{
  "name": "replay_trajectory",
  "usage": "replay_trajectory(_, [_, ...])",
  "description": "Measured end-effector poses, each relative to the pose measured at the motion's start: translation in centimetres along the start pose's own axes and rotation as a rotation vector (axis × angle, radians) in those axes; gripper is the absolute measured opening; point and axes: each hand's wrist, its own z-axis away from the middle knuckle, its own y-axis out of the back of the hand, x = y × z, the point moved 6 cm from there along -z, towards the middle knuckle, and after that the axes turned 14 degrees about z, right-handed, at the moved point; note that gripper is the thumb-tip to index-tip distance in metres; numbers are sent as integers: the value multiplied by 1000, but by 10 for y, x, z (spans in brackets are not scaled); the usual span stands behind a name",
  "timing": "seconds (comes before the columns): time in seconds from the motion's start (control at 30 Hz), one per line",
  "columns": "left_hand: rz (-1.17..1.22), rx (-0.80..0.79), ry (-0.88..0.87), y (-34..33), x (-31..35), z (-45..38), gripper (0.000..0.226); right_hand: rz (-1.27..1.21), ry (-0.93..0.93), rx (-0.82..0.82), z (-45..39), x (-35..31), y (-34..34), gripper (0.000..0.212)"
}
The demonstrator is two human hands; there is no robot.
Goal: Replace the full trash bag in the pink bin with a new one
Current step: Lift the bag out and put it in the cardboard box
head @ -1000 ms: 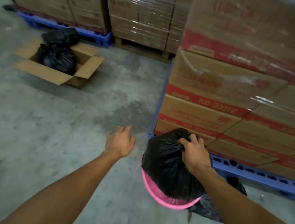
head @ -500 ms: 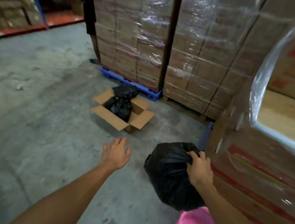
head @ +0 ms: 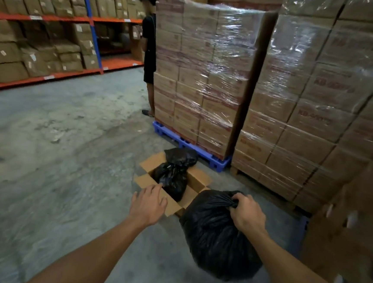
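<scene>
A full black trash bag (head: 217, 236) hangs in the air, bulging and knotted at the top. My right hand (head: 246, 211) grips its gathered neck. My left hand (head: 148, 203) is stretched forward with fingers spread, holding nothing, just in front of an open cardboard box (head: 197, 179) on the floor. Inside that box lies another black trash bag (head: 173, 174). The pink bin is out of view.
Shrink-wrapped pallets of cartons (head: 200, 75) stand behind the box on a blue pallet (head: 189, 145), with more stacks (head: 319, 112) to the right. A person in black (head: 149, 45) stands by the pallet's left corner. Orange and blue racking (head: 54, 39) lines the left. Bare concrete floor (head: 56, 152) spreads left.
The bag has been lifted out of the pink bin and carried toward the cardboard box; the bin has dropped out of view. My view has risen and the box is now close.
</scene>
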Motion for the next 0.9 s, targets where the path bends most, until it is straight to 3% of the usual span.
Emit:
replay_trajectory(0.23, [18, -34, 81, 14, -21, -130, 63, -90, -72, -121, -143, -45, -8, 41])
replay_trajectory(0.4, [11, -48, 129, 17, -56, -235, 63, -162, -158, -179, -244, -82, -35, 29])
replay_trajectory(0.73, [-10, -164, 95, -13, -107, -468, 64, -198, -321, -281, -441, -155, -131, 22])
replay_trajectory(0.9, [-24, -250, 126, -64, -127, -554, 65, -263, -419, -334, -518, -171, -200, 32])
